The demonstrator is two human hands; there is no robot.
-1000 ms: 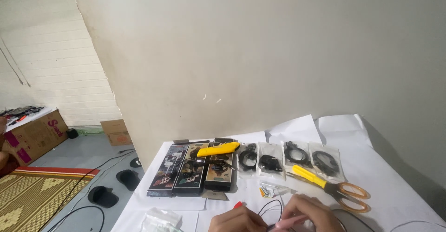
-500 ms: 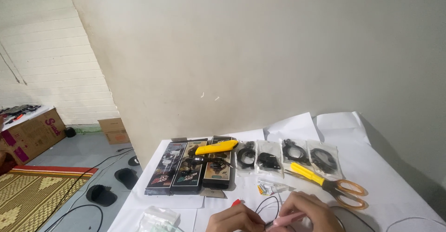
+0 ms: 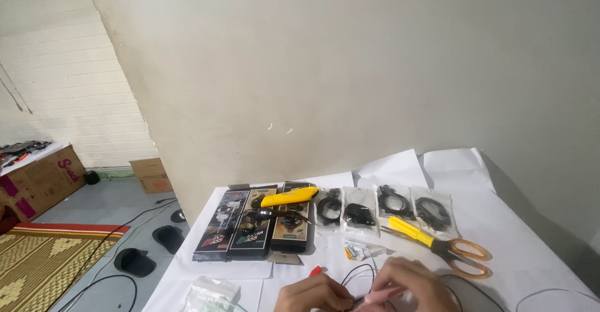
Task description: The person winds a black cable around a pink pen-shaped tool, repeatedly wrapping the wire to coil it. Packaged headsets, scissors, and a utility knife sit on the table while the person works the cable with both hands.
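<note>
Both hands sit at the bottom edge of the view, close together over the white-covered table (image 3: 537, 237). Left hand (image 3: 315, 293) and right hand (image 3: 406, 287) meet on a thin black cable (image 3: 357, 273), which loops up from between them onto the paper; fingertips of both look pinched together on it, though the lower part of each hand is cut off, so the exact grip is hard to tell. A small red piece (image 3: 317, 271) shows just above the left hand, and something pinkish lies under the right fingers, too blurred to name. The step in hand looks like fine work on the cable's end, held close to the body. Judging from that, the next move calls for a steady pinch and small finger motions, not reach. Further back: three dark flat boxes (image 3: 253, 231) side by side, a yellow utility knife (image 3: 289, 196) lying across them, four clear bags of black cables (image 3: 381, 207) in a row, a yellow-handled screwdriver (image 3: 412, 231), and orange-handled scissors (image 3: 465, 256) near it.
</note>
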